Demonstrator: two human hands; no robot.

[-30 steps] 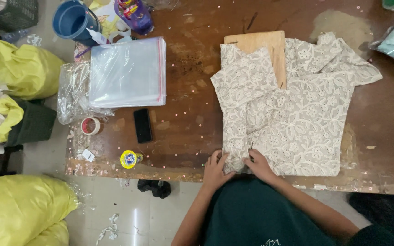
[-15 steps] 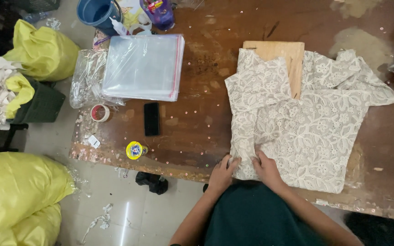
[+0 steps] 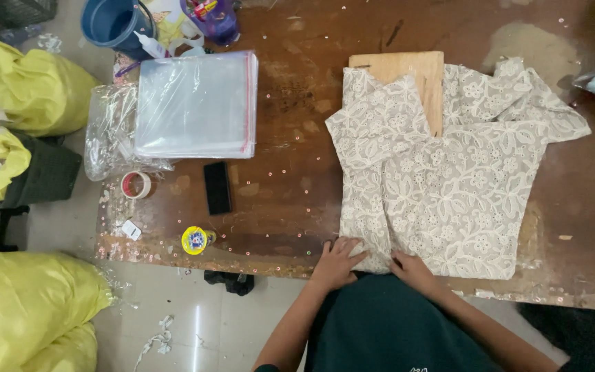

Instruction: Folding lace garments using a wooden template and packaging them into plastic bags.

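A cream lace garment (image 3: 449,172) lies flat on the brown wooden table (image 3: 297,186), its left side folded inward over a wooden board (image 3: 414,76) that pokes out at the top. My left hand (image 3: 337,260) rests with fingers spread on the garment's bottom left corner at the table's near edge. My right hand (image 3: 414,267) presses on the bottom hem just to the right of it. Neither hand lifts the cloth.
A stack of clear plastic bags (image 3: 197,107) with a red strip lies at the left, a black phone (image 3: 217,187) below it. A tape roll (image 3: 136,184), a yellow cap (image 3: 195,240), a blue bucket (image 3: 115,24) and yellow sacks (image 3: 29,310) are nearby.
The view has shifted, so everything sits further right and lower in the picture. Both hands stay at the garment's bottom hem, barely moved.
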